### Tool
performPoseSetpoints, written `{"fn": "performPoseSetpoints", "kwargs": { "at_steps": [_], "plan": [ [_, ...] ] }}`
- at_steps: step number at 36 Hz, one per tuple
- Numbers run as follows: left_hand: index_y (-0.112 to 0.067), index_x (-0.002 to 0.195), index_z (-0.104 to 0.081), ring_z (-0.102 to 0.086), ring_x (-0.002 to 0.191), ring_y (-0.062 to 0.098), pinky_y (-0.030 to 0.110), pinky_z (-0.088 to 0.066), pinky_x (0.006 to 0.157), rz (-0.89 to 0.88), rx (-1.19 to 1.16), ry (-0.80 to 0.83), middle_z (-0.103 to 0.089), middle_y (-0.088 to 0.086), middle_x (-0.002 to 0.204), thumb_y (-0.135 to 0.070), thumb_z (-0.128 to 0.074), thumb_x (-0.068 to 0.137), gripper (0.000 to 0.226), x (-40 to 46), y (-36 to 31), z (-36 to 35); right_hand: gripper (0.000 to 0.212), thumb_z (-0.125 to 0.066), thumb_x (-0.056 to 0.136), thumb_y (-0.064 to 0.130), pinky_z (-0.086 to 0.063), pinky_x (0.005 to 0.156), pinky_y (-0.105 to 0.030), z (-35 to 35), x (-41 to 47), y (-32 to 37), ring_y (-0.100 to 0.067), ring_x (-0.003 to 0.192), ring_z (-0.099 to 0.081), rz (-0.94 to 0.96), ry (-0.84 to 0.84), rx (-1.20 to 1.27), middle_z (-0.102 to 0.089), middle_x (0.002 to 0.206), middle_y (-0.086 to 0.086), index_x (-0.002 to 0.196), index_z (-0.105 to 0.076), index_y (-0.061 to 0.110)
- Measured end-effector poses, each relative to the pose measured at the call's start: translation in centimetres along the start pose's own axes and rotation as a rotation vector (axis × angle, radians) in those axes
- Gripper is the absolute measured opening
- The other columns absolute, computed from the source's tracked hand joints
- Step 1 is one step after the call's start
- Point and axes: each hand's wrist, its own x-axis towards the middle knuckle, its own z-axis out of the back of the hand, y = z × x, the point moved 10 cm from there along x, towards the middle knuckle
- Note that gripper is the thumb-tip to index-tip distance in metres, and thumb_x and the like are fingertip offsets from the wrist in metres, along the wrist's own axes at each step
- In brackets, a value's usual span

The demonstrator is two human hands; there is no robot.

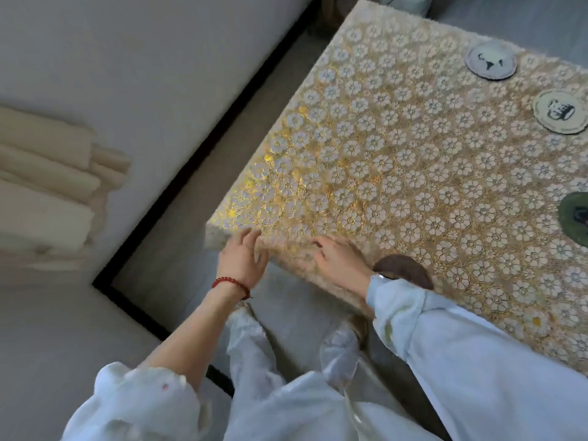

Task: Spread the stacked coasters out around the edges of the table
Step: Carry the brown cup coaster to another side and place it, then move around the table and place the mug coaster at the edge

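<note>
White sleeves lead to left hand (243, 261) and right hand (339, 261), fingers loosely spread, empty, resting at near corner of floral table (397, 173); brown coaster (410, 268) beside right wrist, three coasters (490, 60) along right side.

Table centre lying open; coasters crowding the right side.
Near corner of table (366, 160) sitting bare, hands' reach unobstructed. Grey coaster (490, 60), cream coaster (561, 111) and green coaster (574, 216) blocking the right side; brown coaster (404, 268) sitting just beside the right sleeve (445, 329).
</note>
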Motion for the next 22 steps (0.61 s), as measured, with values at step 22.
{"fn": "performPoseSetpoints", "kwargs": {
  "at_steps": [22],
  "plan": [
    [-0.014, 0.128, -0.044, -0.045, 0.122, 0.027, 0.041, -0.039, 0.099, 0.076, -0.008, 0.029, -0.050, 0.010, 0.133, -0.030, -0.046, 0.089, 0.043, 11.4, 26.1, 19.7, 0.033, -0.041, 0.090, 0.013, -0.037, 0.103, -0.046, -7.7, 21.3, 29.0, -0.032, 0.121, -0.045, 0.013, 0.063, 0.009, -0.052, 0.126, -0.016, 0.122, -0.050, 0.012]
  ]
}}
